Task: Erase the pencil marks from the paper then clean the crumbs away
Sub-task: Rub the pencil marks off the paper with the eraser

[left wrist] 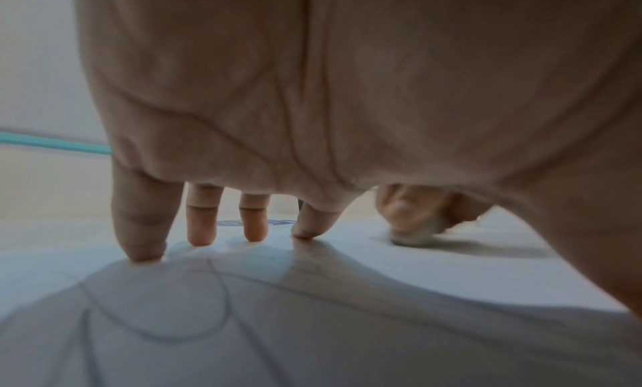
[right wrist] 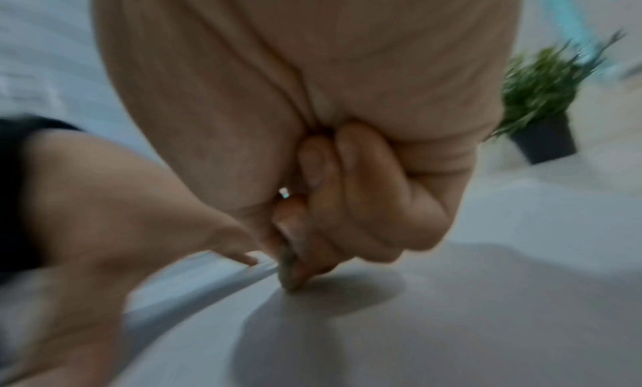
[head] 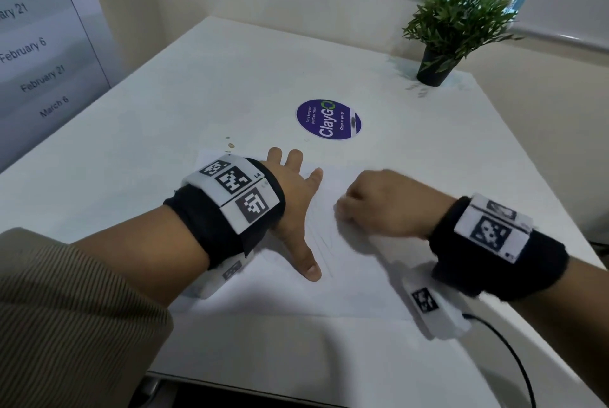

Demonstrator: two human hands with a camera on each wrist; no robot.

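A white sheet of paper (head: 346, 279) lies flat on the white table (head: 230, 84), with faint pencil lines (head: 321, 239) near its middle. My left hand (head: 296, 200) lies spread on the paper, fingers straight, its fingertips (left wrist: 142, 253) pressing the sheet down. More pencil curves (left wrist: 222, 305) show under that palm. Just right of it, my right hand (head: 372, 206) is curled into a fist and pinches a small grey-white eraser (left wrist: 413, 235), whose tip (right wrist: 288, 269) touches the paper. The right hand is motion-blurred.
A round purple sticker (head: 329, 120) lies on the table beyond the paper. A small potted plant (head: 445, 32) stands at the far right corner. A few brownish specks (head: 230, 144) sit by the paper's far left corner. A black cable (head: 514, 351) runs off the near right.
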